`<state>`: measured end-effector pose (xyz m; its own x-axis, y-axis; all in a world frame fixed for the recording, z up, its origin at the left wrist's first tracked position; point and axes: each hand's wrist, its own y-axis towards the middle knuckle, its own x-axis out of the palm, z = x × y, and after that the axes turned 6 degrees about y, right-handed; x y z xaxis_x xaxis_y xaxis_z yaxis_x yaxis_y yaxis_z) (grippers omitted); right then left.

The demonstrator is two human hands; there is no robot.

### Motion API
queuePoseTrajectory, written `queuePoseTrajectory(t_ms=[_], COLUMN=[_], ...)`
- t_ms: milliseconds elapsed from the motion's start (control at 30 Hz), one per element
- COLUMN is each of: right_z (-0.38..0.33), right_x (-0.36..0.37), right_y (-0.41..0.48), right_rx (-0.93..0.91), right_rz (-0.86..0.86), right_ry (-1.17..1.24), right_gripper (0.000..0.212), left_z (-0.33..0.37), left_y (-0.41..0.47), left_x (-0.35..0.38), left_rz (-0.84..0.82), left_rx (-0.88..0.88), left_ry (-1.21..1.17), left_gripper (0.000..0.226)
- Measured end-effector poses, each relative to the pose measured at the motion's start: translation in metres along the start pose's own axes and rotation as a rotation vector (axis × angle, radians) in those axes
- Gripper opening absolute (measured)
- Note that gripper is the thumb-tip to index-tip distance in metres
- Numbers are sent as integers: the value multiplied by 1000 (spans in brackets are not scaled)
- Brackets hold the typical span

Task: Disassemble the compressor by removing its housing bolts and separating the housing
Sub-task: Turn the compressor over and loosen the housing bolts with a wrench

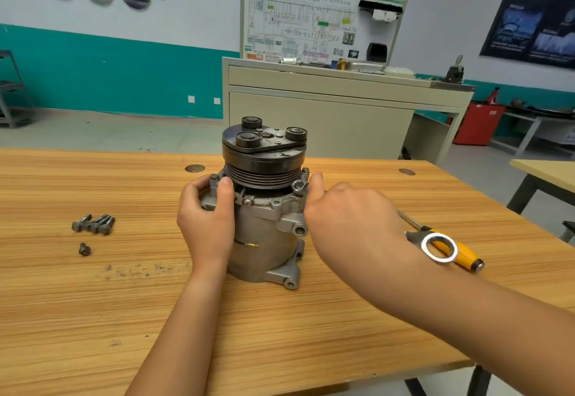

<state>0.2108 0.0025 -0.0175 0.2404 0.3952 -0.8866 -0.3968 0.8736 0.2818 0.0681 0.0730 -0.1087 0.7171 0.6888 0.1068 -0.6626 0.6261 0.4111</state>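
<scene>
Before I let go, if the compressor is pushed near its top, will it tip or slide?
Likely heavy: the compressor looks cast metal, with a thick pulley on top. Standing tall on a narrow base, it may tip rather than slide. The left hand gripping it should steady it.

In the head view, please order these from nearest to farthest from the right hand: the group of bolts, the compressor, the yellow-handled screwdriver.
1. compressor, centre, just at the thumb of the right hand.
2. yellow-handled screwdriver, lying to the right of that hand.
3. group of bolts, far left, beyond the compressor.
</scene>
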Motion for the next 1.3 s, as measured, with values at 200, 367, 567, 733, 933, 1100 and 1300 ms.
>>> queuePoseTrajectory(t_ms=[200,367,567,733,933,1100,1300], right_z=[20,21,23,34,46,41,54], right_x=[-2,-4,-1,-1,-2,0,26], right_y=[3,7,7,11,15,16,13], right_rx=[-31,-2,-59,-147,-163,-161,-211], right_rz=[-28,-58,-21,7,9,28,92], right_ry=[-21,10,28,-151,-39,-43,-61], right_gripper=[57,47,56,49,32,32,48], left_z=[0,0,0,0,-1,1,-1], left_y=[0,0,0,0,0,-1,-1], left_x=[-1,0,0,0,0,0,0], left_rz=[-6,-7,-4,0,-2,2,-3], left_rx=[-3,-10,-7,-2,2,-3,-13], left_ry=[1,0,7,4,10,0,-4], left_gripper=[15,15,14,13,13,15,16])
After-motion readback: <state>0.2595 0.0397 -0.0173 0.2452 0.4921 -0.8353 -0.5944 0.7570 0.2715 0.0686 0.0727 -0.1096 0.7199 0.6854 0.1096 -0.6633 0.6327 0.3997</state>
